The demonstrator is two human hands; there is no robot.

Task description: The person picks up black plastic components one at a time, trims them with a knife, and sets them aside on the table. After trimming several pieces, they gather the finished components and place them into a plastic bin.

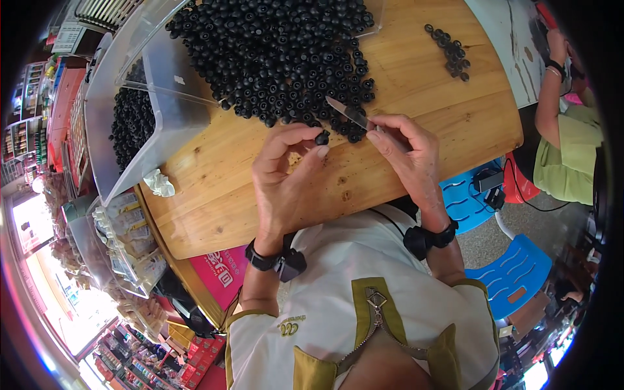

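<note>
Black rubber-like round piece (322, 137) is pinched between the thumb and fingertips of the left hand (286, 175), just above the centre of the frame; the fingers are closed firmly on it, with only the piece's right side showing. The right hand (406, 153) is closed around the handle of a slim knife (349, 114), whose blade runs up and left from the fist and ends over the lower edge of the large heap of black pieces (279, 52) at upper centre.

The held piece lies just left of and below the blade, near it but apart; contact is not visible.

Procedure for the trimming step, as judged from this view:
- Keep the piece pinched by its left side so the exposed face is turned toward the blade.
- Bring the blade tip in with short, controlled strokes, directed away from the left thumb.
- Rest both wrists low over the wooden table (422, 97) for steadiness.

A small group of black pieces (450, 52) sits apart at upper right. A clear plastic bin (123, 123) holding more pieces stands at upper left. Another person's arm (552, 97) appears at the far right edge.
</note>
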